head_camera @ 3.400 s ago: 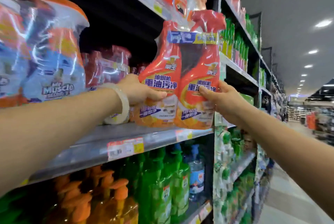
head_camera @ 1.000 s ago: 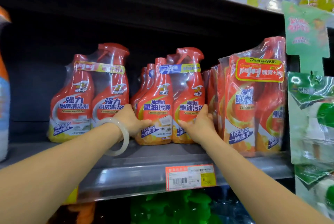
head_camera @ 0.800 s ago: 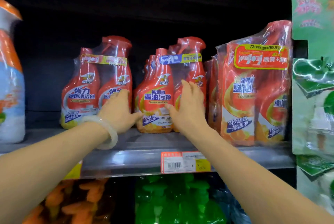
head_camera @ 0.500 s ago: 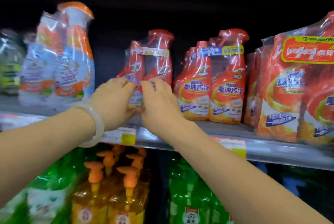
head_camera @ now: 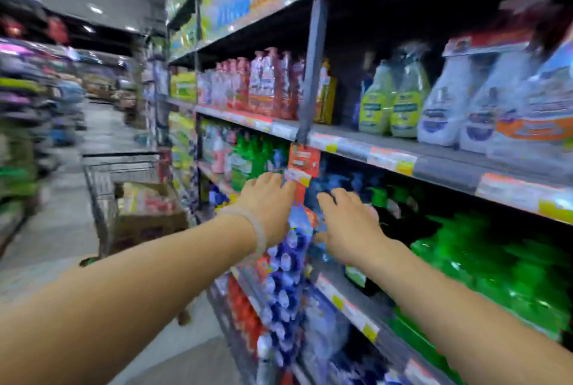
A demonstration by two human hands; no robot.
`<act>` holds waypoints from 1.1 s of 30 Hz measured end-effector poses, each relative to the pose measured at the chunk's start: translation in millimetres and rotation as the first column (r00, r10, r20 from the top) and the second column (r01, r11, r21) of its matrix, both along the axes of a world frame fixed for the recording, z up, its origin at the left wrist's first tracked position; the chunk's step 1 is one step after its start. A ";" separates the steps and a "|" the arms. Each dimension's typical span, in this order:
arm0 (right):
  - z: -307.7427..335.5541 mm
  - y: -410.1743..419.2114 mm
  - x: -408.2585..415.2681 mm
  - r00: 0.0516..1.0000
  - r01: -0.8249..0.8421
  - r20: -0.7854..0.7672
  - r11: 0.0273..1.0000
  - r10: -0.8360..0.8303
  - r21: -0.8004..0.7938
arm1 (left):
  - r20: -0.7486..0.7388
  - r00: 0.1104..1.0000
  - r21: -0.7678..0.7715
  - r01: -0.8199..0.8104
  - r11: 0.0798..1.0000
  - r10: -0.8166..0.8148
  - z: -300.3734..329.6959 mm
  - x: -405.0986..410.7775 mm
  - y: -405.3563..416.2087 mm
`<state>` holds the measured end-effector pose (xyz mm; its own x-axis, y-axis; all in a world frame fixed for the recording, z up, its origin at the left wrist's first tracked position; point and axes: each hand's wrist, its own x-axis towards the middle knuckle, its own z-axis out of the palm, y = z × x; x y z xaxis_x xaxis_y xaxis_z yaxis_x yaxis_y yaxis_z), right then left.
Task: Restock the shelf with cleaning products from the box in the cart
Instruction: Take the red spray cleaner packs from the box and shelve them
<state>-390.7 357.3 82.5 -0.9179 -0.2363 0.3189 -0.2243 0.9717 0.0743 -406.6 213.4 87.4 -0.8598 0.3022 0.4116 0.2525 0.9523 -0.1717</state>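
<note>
The picture is blurred by motion. Both my hands hang in the air in front of the shelving, and neither holds anything. My left hand (head_camera: 267,203), with a pale bangle on the wrist, has its fingers spread near a red tag on the shelf post. My right hand (head_camera: 346,223) is open beside it, in front of dark and green bottles. The wire cart (head_camera: 102,186) stands in the aisle at the left, with a cardboard box (head_camera: 145,223) of packaged products inside. The shelf (head_camera: 434,164) at upper right holds white, blue and green spray bottle packs.
Shelving runs along the right with a grey upright post (head_camera: 311,74). Red bottle packs (head_camera: 263,83) stand left of the post. Green bottles (head_camera: 496,260) and blue-white packs (head_camera: 285,260) fill lower levels. The aisle floor (head_camera: 62,223) stretches away at the left, with blurred goods opposite.
My hands have left the red spray packs on the shelf and hang empty. My view has swung left along the aisle, bringing the cart and box into sight.
</note>
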 end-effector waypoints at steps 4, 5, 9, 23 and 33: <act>-36.4 -90.9 -51.2 0.991 -0.079 0.107 0.997 0.079 0.003 | 0.102 0.981 -0.053 -0.163 0.985 0.167 -29.0 -21.3 -90.1; -43.7 -110.7 -62.2 0.988 -0.097 0.124 0.995 0.096 0.003 | 0.123 0.972 -0.073 -0.193 0.979 0.200 -35.3 -25.9 -109.4; -64.2 -178.1 -102.4 0.970 -0.171 0.175 0.985 0.169 -0.004 | 0.187 0.937 -0.138 -0.272 0.952 0.295 -57.4 -47.6 -176.2; -77.4 -331.7 -322.7 0.887 -0.384 0.295 0.923 0.355 0.042 | 0.277 0.801 -0.081 -0.530 0.844 0.530 -88.3 -226.4 -337.1; -118.3 -481.2 -475.8 0.796 -0.486 0.429 0.873 0.428 0.031 | 0.410 0.631 -0.071 -0.698 0.713 0.658 -120.1 -338.6 -482.4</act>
<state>-866.5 -123.9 -35.8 -0.7307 -0.6732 -0.1130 -0.6777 0.7354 0.0008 -745.2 -269.1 -32.7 -0.8929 -0.4503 0.0003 -0.4471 0.8865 -0.1197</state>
